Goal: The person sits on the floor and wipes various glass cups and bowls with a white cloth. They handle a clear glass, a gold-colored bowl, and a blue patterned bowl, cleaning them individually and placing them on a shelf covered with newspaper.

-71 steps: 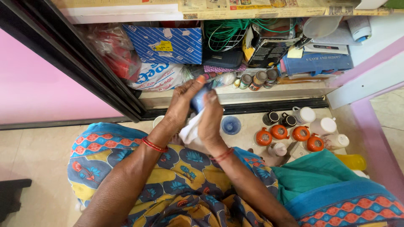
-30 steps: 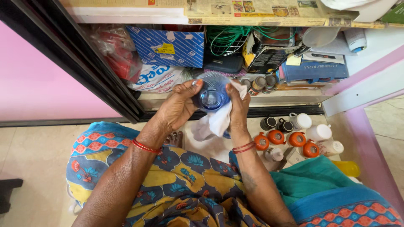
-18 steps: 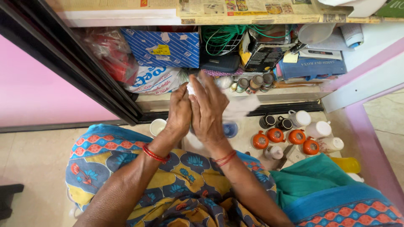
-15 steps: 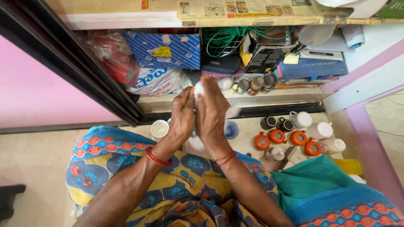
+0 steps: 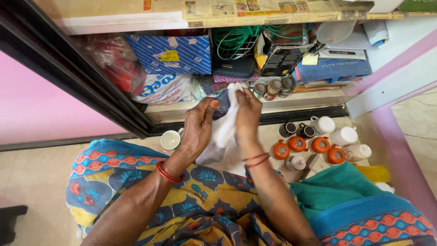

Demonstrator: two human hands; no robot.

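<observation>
My left hand grips a small blue glass, held up in front of the low shelf. With my right hand I press a white cloth against the glass, and the cloth hangs down between both hands. Much of the glass is hidden by the cloth and my fingers. Red bangles circle both wrists. My lap below is covered by a patterned blue and yellow garment.
A white cup stands on the floor left of my hands. Orange-lidded jars, dark cups and white containers sit to the right. The shelf holds a blue box, green cord, small tins and a red bag.
My hands turned the glass and cloth between them, first apart with the glass showing, then pressed together. Now the left hand holds the glass while the right wipes it.
</observation>
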